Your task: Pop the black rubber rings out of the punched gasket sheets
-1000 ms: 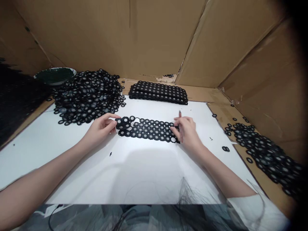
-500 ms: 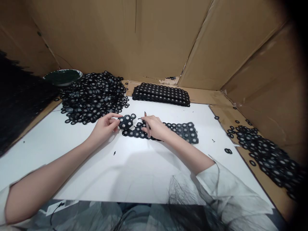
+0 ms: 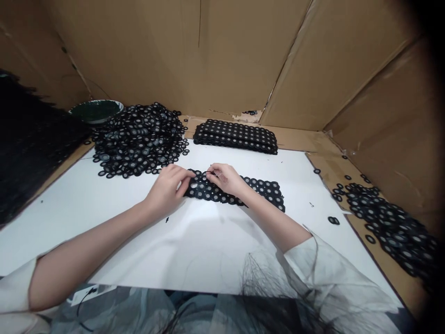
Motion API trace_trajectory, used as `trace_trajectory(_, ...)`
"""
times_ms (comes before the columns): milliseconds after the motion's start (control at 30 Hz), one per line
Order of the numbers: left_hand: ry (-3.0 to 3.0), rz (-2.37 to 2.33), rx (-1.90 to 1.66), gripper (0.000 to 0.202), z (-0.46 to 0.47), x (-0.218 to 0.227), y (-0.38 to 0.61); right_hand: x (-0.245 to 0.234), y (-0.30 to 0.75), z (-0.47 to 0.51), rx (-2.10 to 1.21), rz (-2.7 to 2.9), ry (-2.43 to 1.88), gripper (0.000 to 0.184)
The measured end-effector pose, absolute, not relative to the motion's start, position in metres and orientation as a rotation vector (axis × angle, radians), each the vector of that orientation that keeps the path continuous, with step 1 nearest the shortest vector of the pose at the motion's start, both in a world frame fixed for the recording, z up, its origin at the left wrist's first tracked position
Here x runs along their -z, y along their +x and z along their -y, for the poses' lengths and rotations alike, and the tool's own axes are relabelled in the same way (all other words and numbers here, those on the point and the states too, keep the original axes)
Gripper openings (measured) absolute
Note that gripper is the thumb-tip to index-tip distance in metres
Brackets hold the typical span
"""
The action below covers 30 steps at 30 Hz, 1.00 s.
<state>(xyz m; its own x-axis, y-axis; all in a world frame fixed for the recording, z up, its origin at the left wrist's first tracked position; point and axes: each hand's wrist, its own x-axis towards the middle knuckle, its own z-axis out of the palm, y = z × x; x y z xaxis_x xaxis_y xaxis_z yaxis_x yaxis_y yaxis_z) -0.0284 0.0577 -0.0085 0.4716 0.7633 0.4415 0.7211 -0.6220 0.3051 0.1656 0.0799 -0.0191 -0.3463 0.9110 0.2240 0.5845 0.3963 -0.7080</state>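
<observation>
Black ring strip [image 3: 259, 189], its mesh-centred rings joined, lies at the frame's centre on the white table [image 3: 194, 241]. Left hand [image 3: 169, 189] closes its grip over the strip's left end. Right hand [image 3: 226, 179] pinches its fingertips shut on the upper edge, just beside the left. Loose rings [image 3: 139, 139] heap at upper left, with stacked strips [image 3: 236, 135] behind the hands.

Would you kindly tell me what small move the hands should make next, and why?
Probably work the end rings free: the left hand and right hand both have fingertips on the left end of the black ring strip, which lies flat on the white sheet.
</observation>
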Motion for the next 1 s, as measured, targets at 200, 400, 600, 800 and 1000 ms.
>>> trace_trajectory(200,2.4,-1.25,-0.665,0.026,-0.062,0.008,-0.007,0.03,0.166,-0.082,-1.061,1.82,-1.056,0.011)
trace_trajectory(400,2.104,-1.24,-0.684,0.023,-0.069,0.012,-0.003,0.032,0.163,-0.077,-1.015,1.751,-1.012,0.01)
trace_trajectory(600,2.098,-1.364,-0.792,0.013,-0.061,0.018,-0.001,0.036,0.161,-0.073,-0.946,1.81,-1.122,0.009)
trace_trajectory(800,1.735,-1.314,-0.785,0.017,-0.056,0.02,-0.001,0.039,0.16,-0.072,-0.901,1.862,-1.1,0.009)
trace_trajectory(1000,1.567,-1.264,-0.836,0.017,-0.052,0.016,-0.001,0.037,0.158,-0.071,-0.932,1.825,-1.083,0.01)
